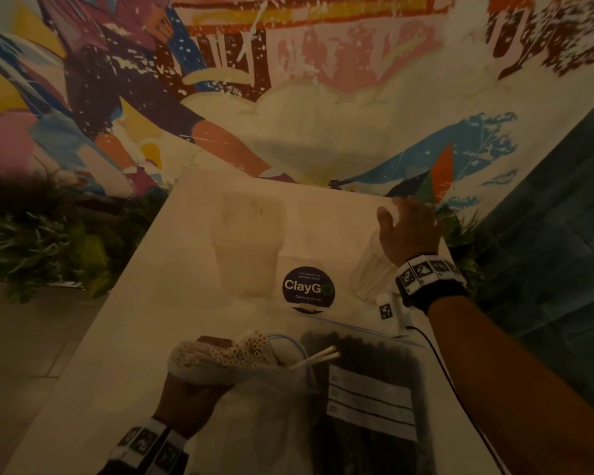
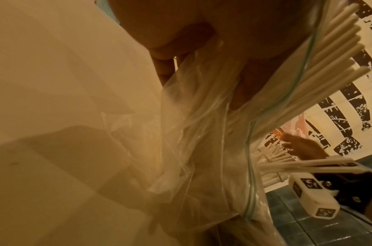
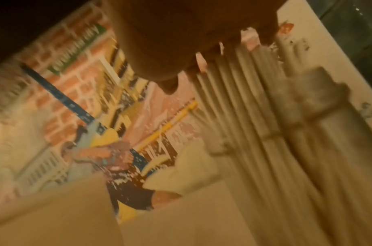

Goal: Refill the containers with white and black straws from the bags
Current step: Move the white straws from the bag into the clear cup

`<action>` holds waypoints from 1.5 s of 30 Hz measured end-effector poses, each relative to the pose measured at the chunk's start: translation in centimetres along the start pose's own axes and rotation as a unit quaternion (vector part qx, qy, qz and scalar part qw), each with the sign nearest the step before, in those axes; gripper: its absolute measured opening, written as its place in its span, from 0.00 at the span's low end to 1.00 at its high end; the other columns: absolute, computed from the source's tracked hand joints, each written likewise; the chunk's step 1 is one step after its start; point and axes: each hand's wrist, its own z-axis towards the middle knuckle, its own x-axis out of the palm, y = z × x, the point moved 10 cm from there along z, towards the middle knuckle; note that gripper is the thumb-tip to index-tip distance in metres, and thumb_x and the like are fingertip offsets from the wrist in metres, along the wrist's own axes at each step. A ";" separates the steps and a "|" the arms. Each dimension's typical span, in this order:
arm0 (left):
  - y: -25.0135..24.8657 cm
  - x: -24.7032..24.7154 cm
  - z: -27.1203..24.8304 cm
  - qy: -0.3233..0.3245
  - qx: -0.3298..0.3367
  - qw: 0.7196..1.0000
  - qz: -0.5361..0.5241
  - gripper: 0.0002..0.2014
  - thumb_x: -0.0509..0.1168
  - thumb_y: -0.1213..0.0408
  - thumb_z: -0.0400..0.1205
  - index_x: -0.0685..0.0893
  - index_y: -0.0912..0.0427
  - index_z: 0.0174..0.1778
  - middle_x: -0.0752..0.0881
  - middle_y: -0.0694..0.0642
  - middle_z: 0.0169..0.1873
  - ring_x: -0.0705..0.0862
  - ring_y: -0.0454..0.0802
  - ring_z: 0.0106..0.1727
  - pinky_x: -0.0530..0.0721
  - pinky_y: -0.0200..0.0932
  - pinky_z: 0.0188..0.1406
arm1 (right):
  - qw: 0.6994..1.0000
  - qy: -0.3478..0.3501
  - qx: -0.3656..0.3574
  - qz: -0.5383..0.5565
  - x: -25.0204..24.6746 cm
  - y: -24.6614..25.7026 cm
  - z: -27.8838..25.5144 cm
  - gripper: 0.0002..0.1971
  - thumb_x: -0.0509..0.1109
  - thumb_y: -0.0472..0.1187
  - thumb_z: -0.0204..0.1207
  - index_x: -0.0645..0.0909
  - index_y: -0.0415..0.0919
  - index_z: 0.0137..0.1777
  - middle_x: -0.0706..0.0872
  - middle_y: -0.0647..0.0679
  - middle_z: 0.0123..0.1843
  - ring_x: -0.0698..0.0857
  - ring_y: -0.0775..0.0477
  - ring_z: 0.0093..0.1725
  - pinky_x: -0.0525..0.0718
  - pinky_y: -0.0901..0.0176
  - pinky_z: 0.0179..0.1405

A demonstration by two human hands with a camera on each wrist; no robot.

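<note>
Progress, head view: white straws look part done, black not started, as I read it. Landmark is the round sticker (image 1: 308,286) on the white table (image 1: 124,337).
Right container: clear cup (image 1: 369,269) just right of the sticker, packed with white straws. Right hand (image 1: 408,231) sits on top of them, fingers loosely spread; whether it is pressing or pinching them I cannot tell.
Middle container: frosted tub (image 1: 247,265) just left of the sticker; contents too washed out to read.
White bag: crumpled clear bag (image 1: 254,382) below-left of the sticker, mouth open, white straws (image 1: 234,349) poking out. Left hand (image 1: 189,395) grips the bundle through the plastic.
Black bag: flat zip bag (image 1: 367,389) below the sticker, full of black straws (image 1: 354,351), white label panel, looks untouched.

Materials, left wrist view: thin, glossy, wrinkled film on the bag (image 2: 191,133), teal zip line along the mouth. Straws (image 2: 332,55) are matte, stiff, round tubes fanning out past the fingers (image 2: 256,83). Far cup with the other hand over it is visible toward the sticker side.

Materials, right wrist view: blurred. Straws (image 3: 243,116) stand near-parallel and upright under the fingertips (image 3: 210,55); the clear rim (image 3: 319,106) is barely readable.

Left to do: rest of the white, all the black.
</note>
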 end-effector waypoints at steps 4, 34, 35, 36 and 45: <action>0.6 -0.3 -0.2 -0.008 -0.031 0.999 0.027 0.30 0.81 0.37 0.52 0.88 0.52 0.44 0.90 0.56 0.48 0.88 0.56 0.49 0.88 0.49 0.50 | 0.954 -0.208 -0.092 0.196 -7.6 1.9 -4.2 0.17 0.64 0.47 0.77 0.81 0.36 0.59 0.84 0.37 0.57 0.82 0.42 0.53 0.78 0.50 0.52; -5.3 3.8 0.0 0.120 0.019 0.985 0.119 0.41 0.85 0.47 0.54 0.77 0.41 0.64 0.83 0.43 0.61 0.84 0.43 0.61 0.86 0.42 0.56 | 0.887 0.094 -0.252 0.376 3.1 13.9 -25.1 0.15 0.63 0.52 0.81 0.78 0.50 0.65 0.88 0.48 0.59 0.81 0.54 0.61 0.77 0.65 0.65; -5.4 4.1 0.1 0.113 0.019 0.988 0.103 0.35 0.84 0.45 0.56 0.80 0.43 0.59 0.86 0.46 0.56 0.87 0.46 0.57 0.87 0.46 0.54 | 0.882 0.092 -0.261 0.382 2.8 14.1 -25.1 0.14 0.65 0.48 0.80 0.79 0.52 0.65 0.88 0.49 0.59 0.81 0.56 0.62 0.76 0.68 0.65; -5.7 4.3 0.1 0.103 0.023 0.990 0.089 0.30 0.83 0.46 0.58 0.82 0.46 0.54 0.88 0.49 0.52 0.88 0.50 0.53 0.88 0.51 0.52 | 0.875 0.091 -0.270 0.391 2.6 14.2 -25.1 0.14 0.66 0.43 0.80 0.79 0.54 0.64 0.87 0.51 0.60 0.81 0.58 0.62 0.75 0.70 0.66; -6.3 4.2 1.6 0.075 0.045 0.996 0.015 0.15 0.81 0.63 0.61 0.86 0.56 0.41 0.89 0.59 0.43 0.88 0.63 0.46 0.87 0.64 0.45 | 0.869 0.082 -0.248 0.420 2.3 14.0 -23.7 0.10 0.64 0.41 0.81 0.85 0.48 0.57 0.90 0.52 0.53 0.87 0.53 0.53 0.84 0.63 0.56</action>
